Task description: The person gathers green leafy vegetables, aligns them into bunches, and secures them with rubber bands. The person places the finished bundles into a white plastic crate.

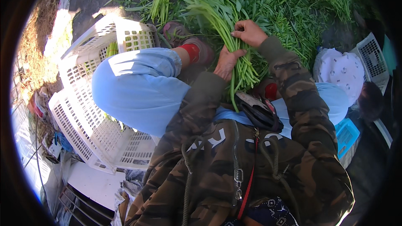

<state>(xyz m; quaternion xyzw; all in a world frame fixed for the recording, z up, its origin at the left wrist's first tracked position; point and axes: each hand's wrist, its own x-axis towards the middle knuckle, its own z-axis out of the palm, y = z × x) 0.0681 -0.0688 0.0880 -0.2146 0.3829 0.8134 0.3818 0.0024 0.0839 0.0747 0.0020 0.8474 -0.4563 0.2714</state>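
Observation:
A bunch of long-stemmed leafy greens (222, 21), which looks like water spinach, slants across the space between my knees. My left hand (228, 62) is wrapped round its lower stems, and the cut ends (247, 73) stick out below, one longer stem reaching toward my lap. Higher up on the right side, my right hand (251, 32) has thumb and fingers pinched at the edge of the same bunch. Exactly which stem or leaf those fingertips grip is partly hidden.
A wide heap of loose greens (293, 12) covers the ground ahead, with another bunch of stems (161, 0) at its left. White plastic crates (104, 129) stand by my left knee, some greens inside. At the right are a patterned white cloth (341, 71), a white basket (372, 60) and a blue basket (346, 136).

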